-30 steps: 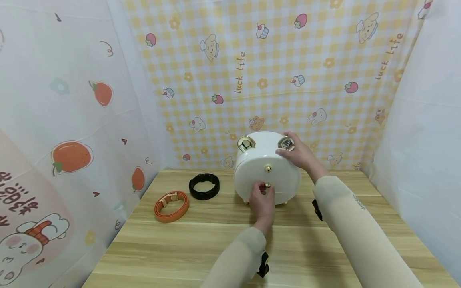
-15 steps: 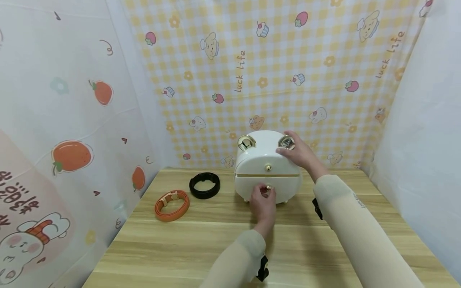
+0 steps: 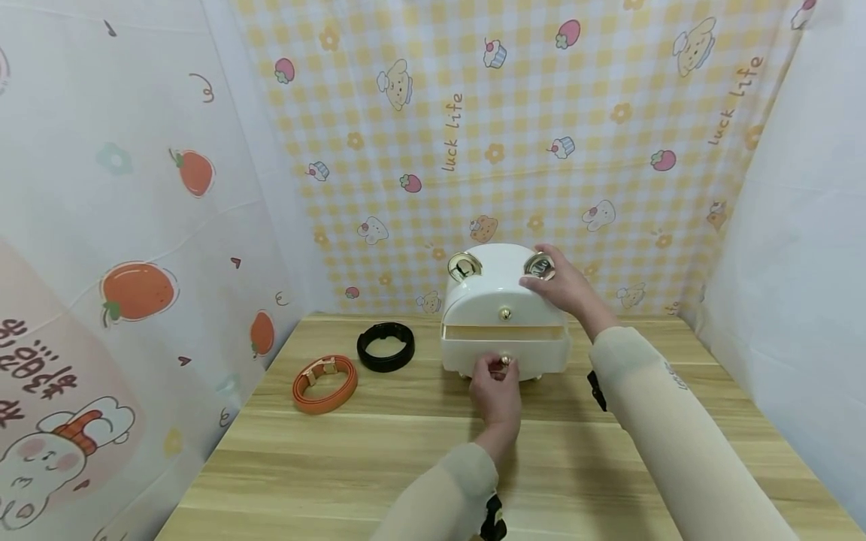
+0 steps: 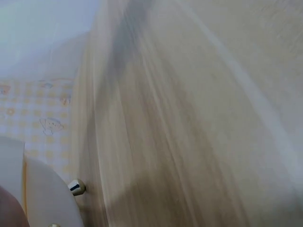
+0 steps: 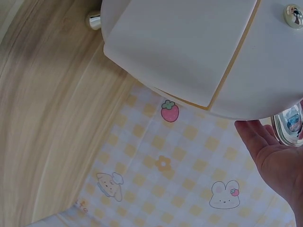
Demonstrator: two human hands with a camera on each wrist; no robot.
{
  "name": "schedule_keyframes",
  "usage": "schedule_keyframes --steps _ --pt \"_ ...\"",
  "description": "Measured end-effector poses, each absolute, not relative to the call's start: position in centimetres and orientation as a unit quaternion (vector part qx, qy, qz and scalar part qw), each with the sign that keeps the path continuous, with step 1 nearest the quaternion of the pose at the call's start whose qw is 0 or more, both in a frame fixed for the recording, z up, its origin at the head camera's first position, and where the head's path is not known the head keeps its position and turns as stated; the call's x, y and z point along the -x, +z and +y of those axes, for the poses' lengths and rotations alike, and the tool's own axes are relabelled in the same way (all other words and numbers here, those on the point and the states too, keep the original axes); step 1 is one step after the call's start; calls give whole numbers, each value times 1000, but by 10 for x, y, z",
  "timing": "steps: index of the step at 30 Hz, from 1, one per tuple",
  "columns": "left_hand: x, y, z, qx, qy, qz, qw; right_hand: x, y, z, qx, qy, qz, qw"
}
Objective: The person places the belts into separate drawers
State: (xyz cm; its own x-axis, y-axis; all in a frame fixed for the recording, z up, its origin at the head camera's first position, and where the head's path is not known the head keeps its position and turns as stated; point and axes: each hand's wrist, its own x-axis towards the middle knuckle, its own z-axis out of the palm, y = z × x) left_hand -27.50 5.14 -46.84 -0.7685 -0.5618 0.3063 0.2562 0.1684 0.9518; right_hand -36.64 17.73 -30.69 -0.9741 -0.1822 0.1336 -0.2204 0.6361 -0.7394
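A round white two-drawer box [image 3: 501, 289] with gold ear-like rings on top and small gold feet stands on the table. Its lower drawer [image 3: 467, 355] is partly out, leaving a gap under the upper front. My left hand [image 3: 497, 394] pinches the lower drawer's gold knob [image 3: 505, 360]; only a bit of a finger [image 4: 10, 210] shows in the left wrist view. At the upper right of the box, my right hand [image 3: 564, 287] grips the gold ear [image 3: 540, 266], thumb in front. In the right wrist view, the right hand [image 5: 274, 163] is beside that ear, partly cut off.
Left of the box lie a coiled black belt [image 3: 386, 367] and a coiled orange belt [image 3: 325, 406] with a gold buckle. A checked cloth [image 3: 406, 248] hangs behind the wooden table [image 3: 325, 481], with pale cloths at both sides.
The lower drawer has come out toward me, from shut to partly open, with my left hand on its knob. My right hand has stayed on the gold ear.
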Motion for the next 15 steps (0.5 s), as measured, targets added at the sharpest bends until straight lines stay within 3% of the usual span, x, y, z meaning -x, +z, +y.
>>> schedule_keyframes --steps 15 --pt "252 -470 48 -111 -682 -662 290 366 -307 177 -107 413 -904 22"
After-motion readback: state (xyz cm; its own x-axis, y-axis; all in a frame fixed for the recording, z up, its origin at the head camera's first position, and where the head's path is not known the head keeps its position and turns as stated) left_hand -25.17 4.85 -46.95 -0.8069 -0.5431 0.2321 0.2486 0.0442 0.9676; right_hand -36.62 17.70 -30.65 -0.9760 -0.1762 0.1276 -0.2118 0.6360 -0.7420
